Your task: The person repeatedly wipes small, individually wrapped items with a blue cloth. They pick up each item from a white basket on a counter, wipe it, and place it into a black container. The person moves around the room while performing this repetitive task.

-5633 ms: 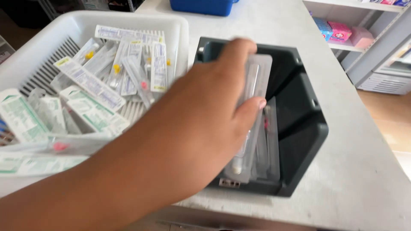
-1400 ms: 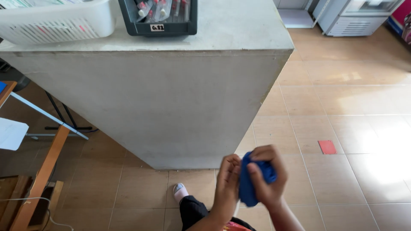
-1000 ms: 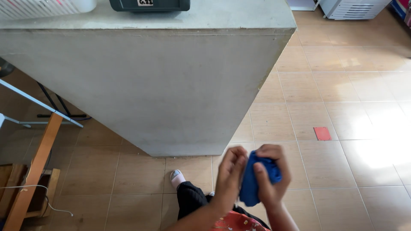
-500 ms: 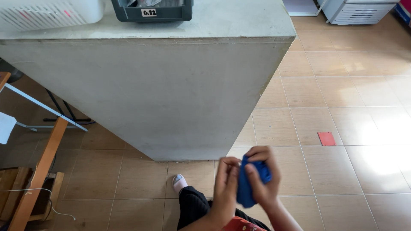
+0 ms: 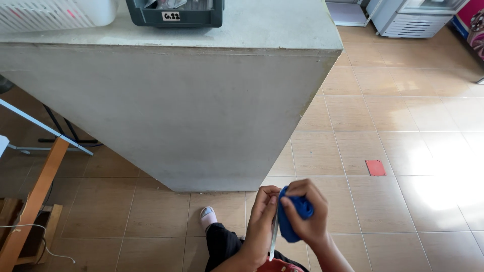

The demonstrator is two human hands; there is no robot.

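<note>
My right hand point(image 5: 307, 219) grips a crumpled blue cloth point(image 5: 292, 217) low in the view, over the tiled floor. My left hand point(image 5: 263, 216) is pressed against the cloth's left side, fingers bent. A thin pale strip hangs down between the two hands. Both hands are well below the top of the grey concrete counter point(image 5: 201, 100). On that counter stand a dark grey bin point(image 5: 174, 14) with packets in it and a white slotted basket point(image 5: 55, 12).
A wooden frame point(image 5: 30, 206) and metal legs stand at the left. One foot in a white shoe point(image 5: 207, 217) rests on the tan floor tiles. A small red patch point(image 5: 375, 167) lies on the floor. White appliances point(image 5: 403, 15) stand at the far right.
Earlier my hand was putting a packet into the dark bin. Since then the view dropped to the floor, and both hands have kept working the blue cloth, shifting slightly.
</note>
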